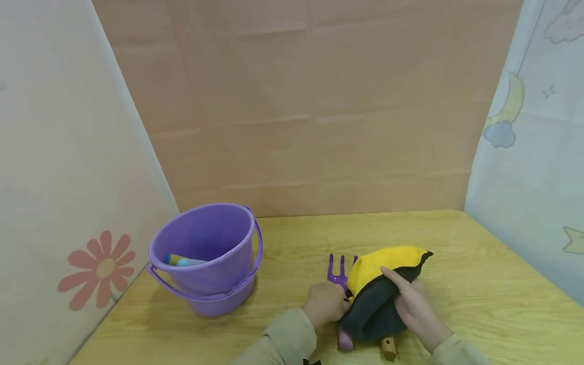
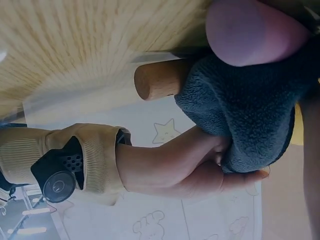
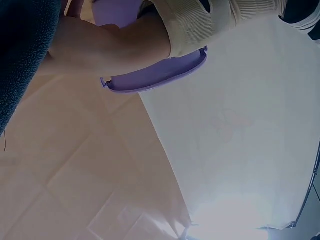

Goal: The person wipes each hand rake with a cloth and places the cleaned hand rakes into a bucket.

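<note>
A two-sided fuzzy cloth (image 1: pixel 371 309), yellow on one face and dark grey on the other, is held up at the right of the table. My right hand (image 1: pixel 414 306) grips its right side, thumb over the edge; the left wrist view shows this same grip. At the cloth's left corner my left hand (image 1: pixel 325 303) has its fingers curled in and pinches the edge. A purple toy fork (image 1: pixel 338 277) lies beside and partly behind the cloth. Below the cloth stick out a pink handle end (image 1: pixel 345 340) and a wooden handle (image 1: pixel 389 349); the rest of both is hidden.
A purple bucket (image 1: pixel 207 284) stands at the left of the wooden table (image 1: pixel 292 243), its handle hanging down. Inside it lie a yellow-and-blue piece (image 1: pixel 174 259) and a light blue one (image 1: pixel 184 262). Brown and pale printed sheets enclose the back and sides.
</note>
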A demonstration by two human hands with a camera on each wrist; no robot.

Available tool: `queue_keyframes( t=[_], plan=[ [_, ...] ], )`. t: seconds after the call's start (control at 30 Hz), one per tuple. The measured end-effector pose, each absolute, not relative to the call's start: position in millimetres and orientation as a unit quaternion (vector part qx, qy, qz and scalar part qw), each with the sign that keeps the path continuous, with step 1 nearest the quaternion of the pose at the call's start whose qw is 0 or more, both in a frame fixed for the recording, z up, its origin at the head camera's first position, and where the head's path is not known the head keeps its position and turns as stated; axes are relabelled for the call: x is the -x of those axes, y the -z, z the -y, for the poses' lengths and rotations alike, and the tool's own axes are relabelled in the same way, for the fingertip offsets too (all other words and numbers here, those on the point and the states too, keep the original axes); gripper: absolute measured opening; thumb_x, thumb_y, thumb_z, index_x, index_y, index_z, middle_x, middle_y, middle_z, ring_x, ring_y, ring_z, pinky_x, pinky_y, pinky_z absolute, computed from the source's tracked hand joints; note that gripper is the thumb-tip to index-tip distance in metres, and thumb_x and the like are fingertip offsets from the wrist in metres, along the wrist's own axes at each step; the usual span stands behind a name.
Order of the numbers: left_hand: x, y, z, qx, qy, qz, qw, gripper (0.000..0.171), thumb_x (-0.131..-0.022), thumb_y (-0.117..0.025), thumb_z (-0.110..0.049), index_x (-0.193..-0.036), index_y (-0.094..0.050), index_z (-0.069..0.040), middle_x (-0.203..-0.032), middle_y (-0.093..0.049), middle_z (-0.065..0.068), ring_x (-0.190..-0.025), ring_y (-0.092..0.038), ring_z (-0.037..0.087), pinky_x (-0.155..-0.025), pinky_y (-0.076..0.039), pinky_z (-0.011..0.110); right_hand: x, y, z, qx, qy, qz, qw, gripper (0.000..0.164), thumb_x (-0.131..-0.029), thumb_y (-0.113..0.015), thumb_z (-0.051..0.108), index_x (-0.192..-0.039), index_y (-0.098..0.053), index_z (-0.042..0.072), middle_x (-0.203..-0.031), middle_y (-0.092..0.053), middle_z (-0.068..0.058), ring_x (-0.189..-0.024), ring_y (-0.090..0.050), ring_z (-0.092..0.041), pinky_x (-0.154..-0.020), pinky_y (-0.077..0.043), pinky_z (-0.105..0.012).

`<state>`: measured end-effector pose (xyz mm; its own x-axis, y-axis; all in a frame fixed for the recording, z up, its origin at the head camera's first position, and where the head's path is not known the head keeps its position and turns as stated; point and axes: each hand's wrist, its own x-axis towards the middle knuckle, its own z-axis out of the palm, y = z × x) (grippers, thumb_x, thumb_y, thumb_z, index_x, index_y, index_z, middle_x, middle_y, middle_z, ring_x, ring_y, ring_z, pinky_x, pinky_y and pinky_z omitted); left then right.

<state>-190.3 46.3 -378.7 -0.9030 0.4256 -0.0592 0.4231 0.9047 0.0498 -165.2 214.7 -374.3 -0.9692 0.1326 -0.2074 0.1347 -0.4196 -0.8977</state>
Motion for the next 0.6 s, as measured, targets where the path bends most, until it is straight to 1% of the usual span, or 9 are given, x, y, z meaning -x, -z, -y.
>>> queue_keyframes(
  t=[0.1, 0.17, 0.23, 0.27, 0.33, 0.4, 0.47, 0.53, 0.6],
  plan=[
    [193.2, 382.0, -49.0, -0.2, -0.035, -0.978, 0.052, 0.038, -0.091, -0.055, -0.032, -0.058, -0.054, -0.012, -0.063, -0.048, -0.001, -0.056, -0.044, 0.012, -0.052, -0.04, 0.028, 164.1, 374.1, -218.6, -0.127, 0.842, -0.525, 0.009, 0.059, -0.096, -0.047, 0.016, -0.142, -0.011, 0.023, -0.127, -0.032, 0.016, -0.12, -0.032, 0.0, -0.1, -0.029, -0.018],
    [194.4, 384.7, -48.1, -0.196, -0.043, -0.978, 0.055, 0.031, -0.089, -0.056, -0.022, -0.06, -0.054, -0.012, -0.064, -0.05, -0.001, -0.056, -0.045, 0.013, -0.051, -0.041, 0.028, 162.7, 372.7, -221.5, -0.126, 0.868, -0.481, 0.006, 0.065, -0.097, -0.044, 0.016, -0.145, 0.0, 0.025, -0.128, -0.029, 0.019, -0.126, -0.025, 0.0, -0.103, -0.024, -0.018],
    [195.7, 386.2, -46.8, -0.194, -0.048, -0.978, 0.06, 0.025, -0.085, -0.058, -0.013, -0.06, -0.055, -0.011, -0.063, -0.052, 0.0, -0.054, -0.046, 0.013, -0.049, -0.04, 0.027, 161.1, 369.5, -225.1, -0.104, 0.891, -0.441, -0.005, 0.065, -0.098, -0.041, 0.018, -0.144, 0.003, 0.031, -0.13, -0.026, 0.021, -0.129, -0.019, 0.0, -0.105, -0.021, -0.019],
    [196.3, 386.5, -46.1, -0.194, -0.05, -0.978, 0.059, 0.025, -0.084, -0.058, -0.012, -0.059, -0.055, -0.011, -0.063, -0.052, 0.001, -0.053, -0.046, 0.013, -0.048, -0.04, 0.027, 160.2, 367.6, -227.0, -0.09, 0.907, -0.411, -0.017, 0.065, -0.098, -0.043, 0.018, -0.144, -0.001, 0.034, -0.129, -0.028, 0.022, -0.129, -0.02, 0.0, -0.104, -0.023, -0.019],
    [197.5, 386.6, -45.2, -0.198, -0.053, -0.977, 0.054, 0.028, -0.088, -0.056, -0.017, -0.06, -0.055, -0.011, -0.063, -0.053, 0.002, -0.052, -0.047, 0.014, -0.047, -0.04, 0.028, 158.7, 363.5, -230.5, -0.05, 0.931, -0.359, -0.042, 0.058, -0.096, -0.045, 0.015, -0.14, -0.013, 0.036, -0.125, -0.035, 0.02, -0.125, -0.027, 0.0, -0.101, -0.029, -0.02],
    [198.1, 386.2, -44.8, -0.198, -0.057, -0.977, 0.056, 0.035, -0.092, -0.052, -0.025, -0.06, -0.055, -0.011, -0.062, -0.054, 0.002, -0.05, -0.048, 0.014, -0.048, -0.041, 0.028, 157.0, 359.8, -233.6, -0.001, 0.947, -0.313, -0.067, 0.048, -0.096, -0.044, 0.009, -0.135, -0.025, 0.032, -0.123, -0.041, 0.016, -0.118, -0.037, -0.002, -0.096, -0.036, -0.022],
    [198.1, 385.8, -44.6, -0.193, -0.068, -0.977, 0.058, 0.047, -0.096, -0.042, -0.038, -0.06, -0.054, -0.012, -0.065, -0.056, 0.003, -0.051, -0.049, 0.015, -0.05, -0.041, 0.029, 155.8, 355.8, -236.2, 0.025, 0.962, -0.256, -0.091, 0.042, -0.095, -0.045, 0.002, -0.127, -0.036, 0.028, -0.117, -0.047, 0.012, -0.11, -0.046, -0.003, -0.089, -0.041, -0.023],
    [197.4, 385.5, -44.1, -0.182, -0.082, -0.977, 0.072, 0.059, -0.096, -0.029, -0.051, -0.059, -0.054, -0.012, -0.065, -0.056, 0.004, -0.05, -0.049, 0.015, -0.052, -0.041, 0.03, 154.7, 351.9, -239.2, 0.042, 0.968, -0.226, -0.102, 0.041, -0.094, -0.045, 0.0, -0.125, -0.039, 0.027, -0.116, -0.049, 0.009, -0.108, -0.048, -0.006, -0.088, -0.043, -0.026],
    [196.3, 384.7, -43.4, -0.169, -0.101, -0.976, 0.088, 0.07, -0.094, -0.017, -0.059, -0.057, -0.054, -0.012, -0.063, -0.055, 0.005, -0.047, -0.049, 0.015, -0.053, -0.04, 0.03, 153.6, 348.3, -242.1, 0.043, 0.972, -0.206, -0.108, 0.043, -0.094, -0.045, -0.001, -0.125, -0.038, 0.027, -0.118, -0.048, 0.008, -0.11, -0.047, -0.006, -0.09, -0.042, -0.027]
  ],
)
